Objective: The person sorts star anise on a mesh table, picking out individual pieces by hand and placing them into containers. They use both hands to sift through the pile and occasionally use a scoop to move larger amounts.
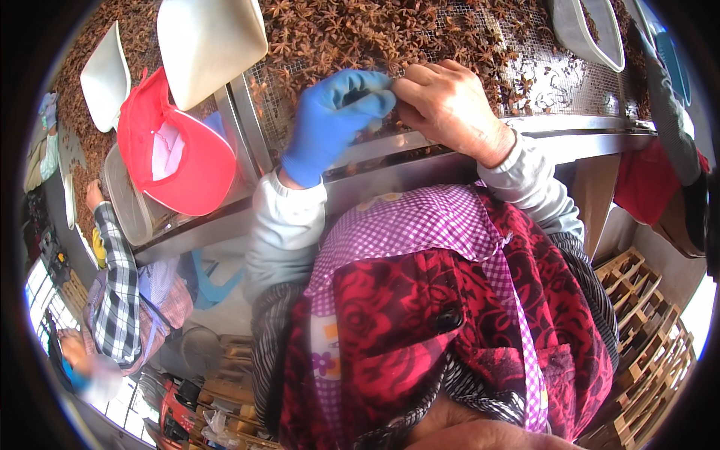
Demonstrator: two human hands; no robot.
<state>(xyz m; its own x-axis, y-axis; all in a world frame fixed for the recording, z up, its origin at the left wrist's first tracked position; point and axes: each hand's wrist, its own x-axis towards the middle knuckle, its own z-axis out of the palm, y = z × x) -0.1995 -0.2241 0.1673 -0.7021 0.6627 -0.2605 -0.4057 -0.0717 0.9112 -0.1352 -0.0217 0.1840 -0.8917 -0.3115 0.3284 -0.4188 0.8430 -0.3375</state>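
My left hand [340,115] wears a blue glove, its fingers curled and thumb drawn close to them. Bare and turned knuckles up, my right hand [450,104] meets the left one at the fingertips. Whether something small sits between those fingertips is hidden. Both hands are over the near edge of a wire-mesh surface [270,115] with a metal rim [388,145]. A thick spread of brown star anise [349,42] covers the mesh just beyond my hands. Towards the right the layer thins and shiny mesh shows through.
Left of me lie a red cap [197,157], a white plastic scoop [211,50], another white scoop [104,79] and a translucent tub [126,197]. A white-rimmed tray [588,34] stands at upper right. Co-workers' sleeves [115,287] show at both sides. Wooden pallets [647,349] are stacked behind.
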